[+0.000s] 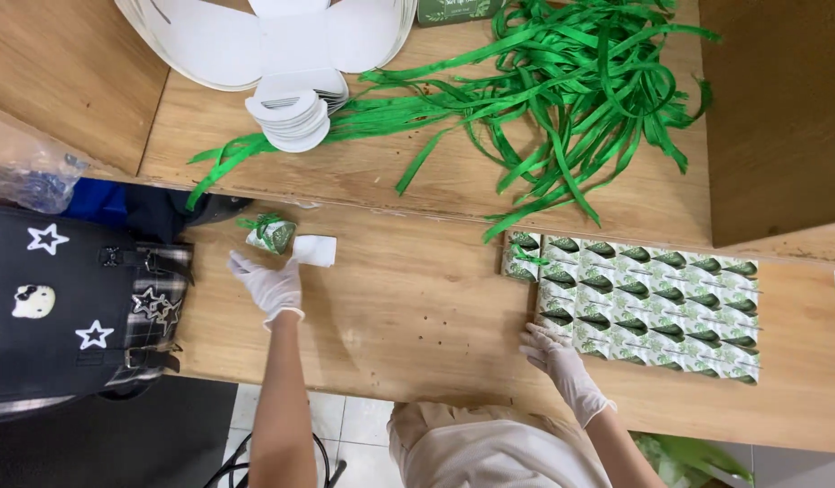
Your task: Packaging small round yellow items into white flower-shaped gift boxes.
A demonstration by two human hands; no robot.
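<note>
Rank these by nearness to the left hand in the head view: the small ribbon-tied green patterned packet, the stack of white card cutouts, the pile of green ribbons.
From the left hand:
1. Small ribbon-tied green patterned packet, just beyond the fingertips.
2. Stack of white card cutouts, farther up on the raised shelf.
3. Pile of green ribbons, far off to the right on that shelf.

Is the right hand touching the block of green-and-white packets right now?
Touching. The head view shows the right hand with gloved fingertips resting on the near left corner of the packets.
</note>
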